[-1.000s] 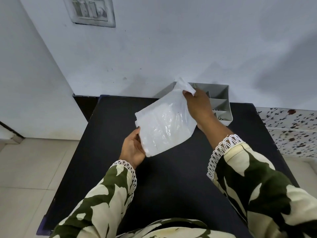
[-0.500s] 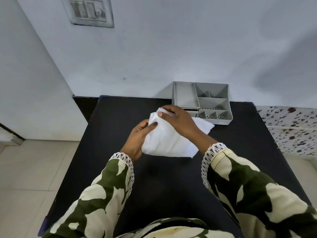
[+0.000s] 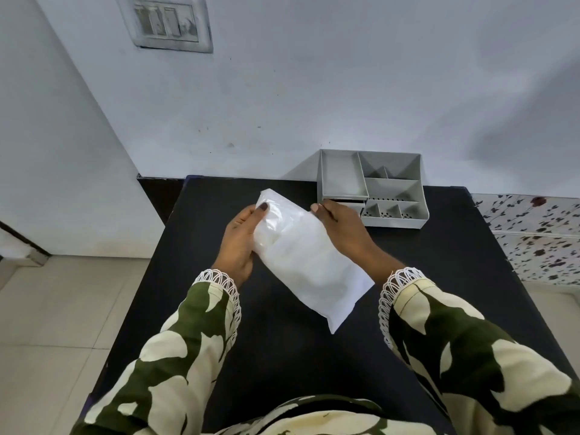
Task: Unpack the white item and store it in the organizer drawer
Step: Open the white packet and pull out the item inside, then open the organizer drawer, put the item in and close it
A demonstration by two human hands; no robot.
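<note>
You have the white packet (image 3: 306, 262) gripped in both hands above the black table (image 3: 455, 277), and it lies slantwise, its far end nearer the grey organizer (image 3: 373, 189) and its near corner pointing back toward your body. Your left hand (image 3: 241, 243) clasps the packet's far left edge, thumb laid on top with its dark nail showing and the fingers wrapped under where you cannot see them. Your right hand (image 3: 342, 233) holds the packet's opposite long edge, thumb tip up at the far corner, the hand lying between the packet and the organizer and overlapping the organizer's near left corner in this view. The packet is a clear, crinkled plastic wrap around something white; the wrap looks glossy and loose at the end under your left thumb and smoother toward the near corner. Whether the wrap is open at any end cannot be told. The organizer stands at the table's far edge against the wall (image 3: 314, 105), to the right of the packet, its open compartments facing up; a narrow dark gap shows just below its large left compartment, right beside your right thumb
</note>
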